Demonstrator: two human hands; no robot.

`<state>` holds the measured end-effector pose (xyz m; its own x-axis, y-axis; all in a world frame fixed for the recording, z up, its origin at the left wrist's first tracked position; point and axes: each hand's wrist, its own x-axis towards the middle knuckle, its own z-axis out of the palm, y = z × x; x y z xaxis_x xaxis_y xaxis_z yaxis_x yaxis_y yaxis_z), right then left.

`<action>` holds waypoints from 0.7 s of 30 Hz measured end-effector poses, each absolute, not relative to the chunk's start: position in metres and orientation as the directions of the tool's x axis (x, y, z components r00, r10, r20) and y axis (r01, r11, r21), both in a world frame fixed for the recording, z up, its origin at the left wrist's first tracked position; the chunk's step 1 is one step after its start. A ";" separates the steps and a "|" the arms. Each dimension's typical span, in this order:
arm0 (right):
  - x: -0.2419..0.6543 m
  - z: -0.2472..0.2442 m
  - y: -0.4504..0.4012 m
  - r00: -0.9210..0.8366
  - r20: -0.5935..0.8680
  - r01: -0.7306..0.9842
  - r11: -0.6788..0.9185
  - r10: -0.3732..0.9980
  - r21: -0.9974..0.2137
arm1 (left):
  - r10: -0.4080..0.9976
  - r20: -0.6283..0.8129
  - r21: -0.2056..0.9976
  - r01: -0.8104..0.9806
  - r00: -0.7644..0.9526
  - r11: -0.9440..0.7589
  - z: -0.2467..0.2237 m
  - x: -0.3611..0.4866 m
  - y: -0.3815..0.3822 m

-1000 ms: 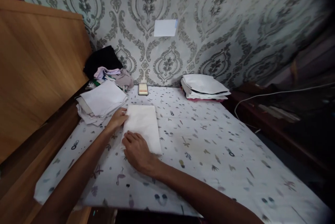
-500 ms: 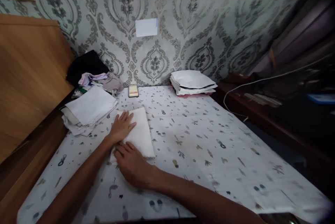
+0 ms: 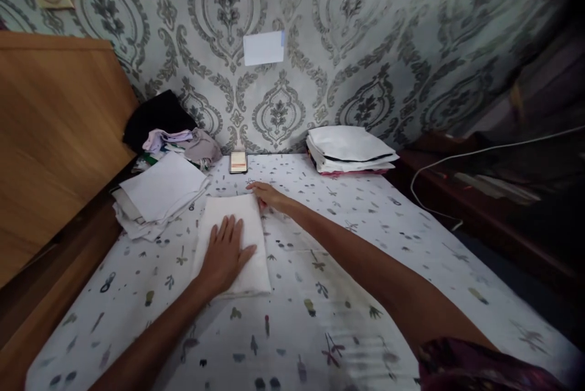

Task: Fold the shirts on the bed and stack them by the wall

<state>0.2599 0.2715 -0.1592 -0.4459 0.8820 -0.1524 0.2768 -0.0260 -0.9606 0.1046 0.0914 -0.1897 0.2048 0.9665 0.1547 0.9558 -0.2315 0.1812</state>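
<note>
A folded white cloth [image 3: 256, 272] lies flat on the printed bed sheet in front of me. My left hand [image 3: 225, 255] rests palm down on its middle, fingers spread. At the far right corner of the cloth is my right hand [image 3: 269, 196], its index finger reaching past the far edge and its thumb at the right side, apparently pinching the corner. The fingers' undersides are hidden. Left of the cloth sits a stack of folded white cloths [image 3: 162, 187].
Behind that stack are crumpled clothes [image 3: 201, 146] and a black item [image 3: 158, 120]. A phone-like device [image 3: 238, 162] stands near the wall. Another white folded pile [image 3: 351, 144] is at the back right. Wooden furniture [image 3: 59, 129] borders the left; a white cable [image 3: 439, 162] hangs at right.
My right hand has moved from the cloth's near left edge to its far right corner. My left hand has slid nearer to me and right, onto the cloth's middle.
</note>
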 end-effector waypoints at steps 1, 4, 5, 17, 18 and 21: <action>0.258 -0.161 0.276 -0.465 -0.151 0.268 -0.024 0.873 -0.963 | 0.964 0.179 0.172 0.959 0.195 -0.226 -0.191 0.105 0.091; 0.255 -0.165 0.283 -0.508 -0.144 0.218 -0.035 0.849 -0.975 | 0.961 0.224 0.155 0.967 0.163 -0.200 -0.191 0.105 0.093; 0.255 -0.166 0.286 -0.526 -0.132 0.194 -0.032 0.840 -0.981 | 0.962 0.222 0.153 0.969 0.157 -0.193 -0.191 0.105 0.093; 0.251 -0.173 0.303 -0.604 0.085 0.496 0.457 0.792 -0.738 | 0.973 0.158 0.170 0.966 0.168 -0.194 -0.193 0.106 0.094; 0.248 -0.172 0.304 -0.588 0.122 0.541 0.500 0.800 -0.676 | 0.975 0.148 0.165 0.968 0.168 -0.192 -0.193 0.107 0.094; 0.240 -0.171 0.308 -0.549 0.134 0.605 0.503 0.825 -0.618 | 0.980 0.112 0.177 0.967 0.163 -0.181 -0.190 0.108 0.093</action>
<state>0.2402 0.3076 -0.1712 -0.5491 0.8249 0.1340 0.6046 0.5029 -0.6177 0.1082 0.0935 -0.1902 0.1628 0.9803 0.1115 0.9674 -0.1808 0.1774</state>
